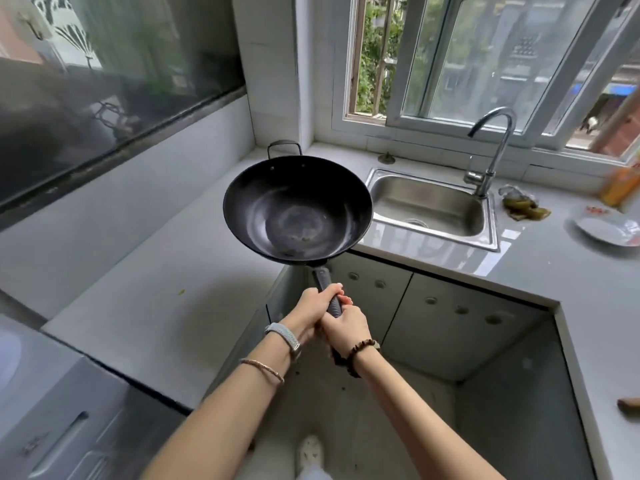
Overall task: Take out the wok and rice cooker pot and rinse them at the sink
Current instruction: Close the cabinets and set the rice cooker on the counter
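A stainless steel sink basin (433, 209) is set in the pale grey countertop (156, 306) under the window, with a curved chrome tap (491, 147) rising at its back right corner. To its right lie a clear bag of green stuff (524, 207) and a white plate (604, 232). I hold the round black metal wok (298, 209) in the air over the counter corner, just left of the sink. Its bowl faces up, tilted towards me. Its long dark handle (322, 275) runs back at me and its small loop handle (284, 147) points to the wall. My left hand (317, 306) and right hand (346, 327) both wrap their fingers tightly round the long handle, left ahead of right
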Action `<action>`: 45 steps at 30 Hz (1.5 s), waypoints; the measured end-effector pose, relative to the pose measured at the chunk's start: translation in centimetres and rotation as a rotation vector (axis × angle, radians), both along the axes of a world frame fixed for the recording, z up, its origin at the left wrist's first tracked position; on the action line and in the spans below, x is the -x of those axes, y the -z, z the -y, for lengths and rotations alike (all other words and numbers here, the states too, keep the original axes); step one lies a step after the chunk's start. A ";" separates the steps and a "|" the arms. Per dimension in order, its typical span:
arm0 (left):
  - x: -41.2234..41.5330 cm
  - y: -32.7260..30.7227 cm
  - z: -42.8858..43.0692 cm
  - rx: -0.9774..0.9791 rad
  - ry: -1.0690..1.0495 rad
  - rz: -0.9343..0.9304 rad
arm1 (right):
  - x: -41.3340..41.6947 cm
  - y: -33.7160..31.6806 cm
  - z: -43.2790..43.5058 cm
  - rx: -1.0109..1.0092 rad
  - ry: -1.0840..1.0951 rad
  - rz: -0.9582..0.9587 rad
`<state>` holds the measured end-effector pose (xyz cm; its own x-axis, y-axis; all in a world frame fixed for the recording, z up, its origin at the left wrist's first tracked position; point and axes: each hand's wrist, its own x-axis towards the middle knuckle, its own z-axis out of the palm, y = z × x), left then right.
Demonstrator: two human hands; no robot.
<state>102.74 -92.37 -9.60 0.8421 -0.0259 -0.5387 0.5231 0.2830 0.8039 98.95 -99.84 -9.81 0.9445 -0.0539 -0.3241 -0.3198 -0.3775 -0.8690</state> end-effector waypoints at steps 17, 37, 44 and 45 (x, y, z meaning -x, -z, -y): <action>-22.4 0.9 -2.2 -0.056 0.115 -0.030 | -21.4 0.4 -2.6 0.015 0.063 -0.036; -39.4 5.6 0.8 -0.158 0.087 -0.180 | -39.1 6.1 0.6 -0.144 0.078 -0.199; -41.4 7.0 1.8 -0.114 0.054 -0.204 | -41.1 6.6 1.6 -0.152 0.050 -0.226; -41.7 7.1 1.9 -0.104 0.051 -0.206 | -41.4 6.8 1.7 -0.148 0.051 -0.228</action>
<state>144.40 -94.22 -16.66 0.7130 -0.0010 -0.7011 0.6906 0.1735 0.7021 140.35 -101.57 -16.56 0.8434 -0.0356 -0.5361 -0.5289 -0.2307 -0.8167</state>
